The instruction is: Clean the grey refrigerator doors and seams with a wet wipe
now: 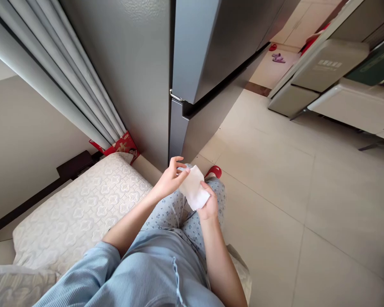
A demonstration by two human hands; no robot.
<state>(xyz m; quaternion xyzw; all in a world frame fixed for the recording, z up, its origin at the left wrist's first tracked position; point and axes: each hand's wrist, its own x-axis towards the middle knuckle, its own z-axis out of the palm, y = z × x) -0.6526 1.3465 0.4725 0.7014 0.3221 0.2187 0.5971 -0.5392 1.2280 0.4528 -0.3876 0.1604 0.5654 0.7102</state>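
My right fingers [208, 188] pinch a white tissue [193, 187] while my left fingers [181, 175], loosely parted, meet its far edge, where light handling should prevent tearing.

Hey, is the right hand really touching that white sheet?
Touching. The head view shows the right hand holding the white sheet, with its thumb pressed over the edge.

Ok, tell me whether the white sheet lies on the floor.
No, the right hand holds the white sheet above the patterned trousers.
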